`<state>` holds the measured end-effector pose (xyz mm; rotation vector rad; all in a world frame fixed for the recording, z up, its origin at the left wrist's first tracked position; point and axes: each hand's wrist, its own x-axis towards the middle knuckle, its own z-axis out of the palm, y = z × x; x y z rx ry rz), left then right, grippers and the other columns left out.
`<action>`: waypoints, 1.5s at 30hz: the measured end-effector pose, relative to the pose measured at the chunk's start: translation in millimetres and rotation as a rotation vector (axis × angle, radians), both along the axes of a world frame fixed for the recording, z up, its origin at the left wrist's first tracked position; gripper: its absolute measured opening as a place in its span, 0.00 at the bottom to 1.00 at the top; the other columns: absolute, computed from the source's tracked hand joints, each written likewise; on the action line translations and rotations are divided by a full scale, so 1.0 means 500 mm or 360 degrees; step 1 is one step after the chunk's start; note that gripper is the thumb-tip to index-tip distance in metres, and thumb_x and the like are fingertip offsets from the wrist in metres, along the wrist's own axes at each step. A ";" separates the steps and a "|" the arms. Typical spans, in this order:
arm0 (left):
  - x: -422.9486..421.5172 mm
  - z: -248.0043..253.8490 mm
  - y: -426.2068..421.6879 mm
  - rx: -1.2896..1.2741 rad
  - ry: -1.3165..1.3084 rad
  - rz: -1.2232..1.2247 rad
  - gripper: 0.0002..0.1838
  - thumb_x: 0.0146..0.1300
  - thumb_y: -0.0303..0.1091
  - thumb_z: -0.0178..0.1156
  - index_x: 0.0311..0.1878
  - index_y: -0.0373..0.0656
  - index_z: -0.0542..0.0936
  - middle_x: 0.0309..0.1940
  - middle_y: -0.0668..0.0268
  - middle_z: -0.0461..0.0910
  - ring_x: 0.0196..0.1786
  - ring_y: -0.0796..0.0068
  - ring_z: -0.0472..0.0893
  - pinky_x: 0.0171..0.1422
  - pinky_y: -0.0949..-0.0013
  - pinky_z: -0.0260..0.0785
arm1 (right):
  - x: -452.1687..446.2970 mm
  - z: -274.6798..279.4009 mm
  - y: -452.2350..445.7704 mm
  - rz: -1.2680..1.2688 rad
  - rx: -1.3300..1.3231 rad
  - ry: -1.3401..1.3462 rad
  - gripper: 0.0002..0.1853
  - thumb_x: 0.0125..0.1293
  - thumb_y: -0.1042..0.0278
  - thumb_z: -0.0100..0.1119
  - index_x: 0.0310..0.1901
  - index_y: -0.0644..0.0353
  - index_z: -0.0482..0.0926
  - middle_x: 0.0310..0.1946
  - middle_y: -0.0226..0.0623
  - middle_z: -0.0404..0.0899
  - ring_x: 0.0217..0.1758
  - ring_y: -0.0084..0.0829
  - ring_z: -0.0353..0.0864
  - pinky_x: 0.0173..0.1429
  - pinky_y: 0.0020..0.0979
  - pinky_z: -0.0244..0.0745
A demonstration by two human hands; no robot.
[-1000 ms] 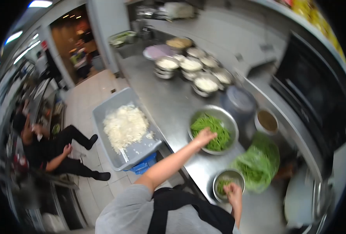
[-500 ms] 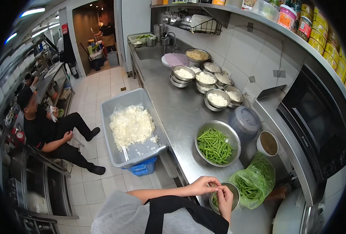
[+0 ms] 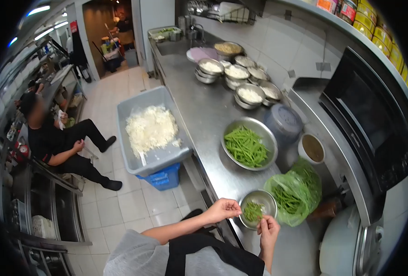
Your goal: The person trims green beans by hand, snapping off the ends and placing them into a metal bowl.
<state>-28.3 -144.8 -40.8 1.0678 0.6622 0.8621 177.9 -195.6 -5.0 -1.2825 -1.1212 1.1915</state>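
My left hand (image 3: 224, 209) is at the left rim of a small metal bowl (image 3: 272, 202), its fingers pinched together. Just right of it, my right hand (image 3: 268, 227) is closed at the bowl's lower right edge. Anything between the fingers of either hand is too small to make out. Short green bean pieces (image 3: 252, 211) lie inside the small bowl. Beyond it stands a large metal bowl (image 3: 274, 146) holding long green beans (image 3: 246, 146). To the right, a green plastic bag (image 3: 300, 191) holds more beans.
A grey tub (image 3: 128, 122) of white chopped food sits on a blue crate (image 3: 162, 178) left of the steel counter (image 3: 190, 110). Stacked bowls (image 3: 249, 94) stand farther back. A seated person (image 3: 52, 142) is at the left; a black appliance (image 3: 367, 122) is at the right.
Both hands were over the small bowl, close together; now they are apart at its edges. Earlier, my left hand was in the large bowl of beans.
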 end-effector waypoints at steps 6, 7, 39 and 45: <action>0.106 0.016 -0.032 -0.0078 -0.0093 -0.0286 0.11 0.66 0.35 0.49 0.43 0.40 0.76 0.23 0.71 0.75 0.20 0.90 0.66 0.23 0.84 0.58 | 0.109 0.037 -0.086 -0.0376 0.0117 -0.0050 0.09 0.67 0.70 0.47 0.41 0.65 0.74 0.12 0.22 0.62 0.13 0.12 0.57 0.16 0.17 0.49; 0.120 0.027 -0.026 0.0002 -0.0077 -0.0338 0.11 0.66 0.35 0.49 0.44 0.39 0.75 0.22 0.72 0.74 0.21 0.90 0.66 0.23 0.83 0.58 | 0.126 0.028 -0.098 -0.0413 0.0101 -0.0061 0.09 0.67 0.70 0.46 0.42 0.65 0.74 0.12 0.21 0.62 0.13 0.12 0.57 0.16 0.16 0.49; -0.139 0.102 -0.035 0.0006 -0.0144 0.0940 0.07 0.58 0.34 0.61 0.33 0.41 0.77 0.27 0.75 0.76 0.28 0.89 0.70 0.34 0.83 0.63 | -0.183 0.041 0.088 0.1165 -0.0321 0.0446 0.14 0.66 0.65 0.48 0.24 0.62 0.69 0.16 0.32 0.70 0.15 0.19 0.65 0.21 0.19 0.60; -0.153 0.105 -0.009 -0.0013 -0.0147 0.0910 0.09 0.58 0.35 0.61 0.28 0.44 0.74 0.21 0.77 0.72 0.25 0.90 0.68 0.30 0.83 0.59 | -0.205 0.030 0.112 0.0998 -0.0077 0.0530 0.14 0.69 0.65 0.44 0.27 0.62 0.68 0.20 0.33 0.71 0.18 0.17 0.64 0.24 0.19 0.61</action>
